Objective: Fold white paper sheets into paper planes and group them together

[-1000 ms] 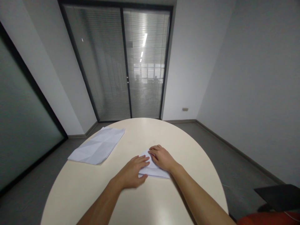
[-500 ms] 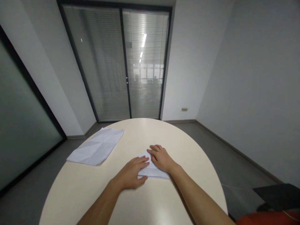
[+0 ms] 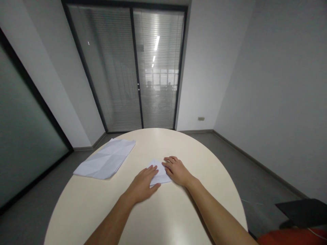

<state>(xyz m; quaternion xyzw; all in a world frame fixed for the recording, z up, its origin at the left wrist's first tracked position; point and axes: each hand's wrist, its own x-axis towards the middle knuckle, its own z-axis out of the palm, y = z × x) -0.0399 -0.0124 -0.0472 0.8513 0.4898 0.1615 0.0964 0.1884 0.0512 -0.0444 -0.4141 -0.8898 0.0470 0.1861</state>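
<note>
One table (image 3: 155,217) bears paper (image 3: 161,176) touching each grip (image 3: 142,184) (image 3: 177,171).

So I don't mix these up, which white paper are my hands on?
The small folded paper, partly under your left hand and right hand; the larger creased paper lies apart, by the left edge of the table.

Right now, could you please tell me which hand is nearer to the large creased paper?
Left. The left hand lies to the right of the large creased paper, with a gap between them; the right hand is farther off to the right, beyond the left hand.
</note>
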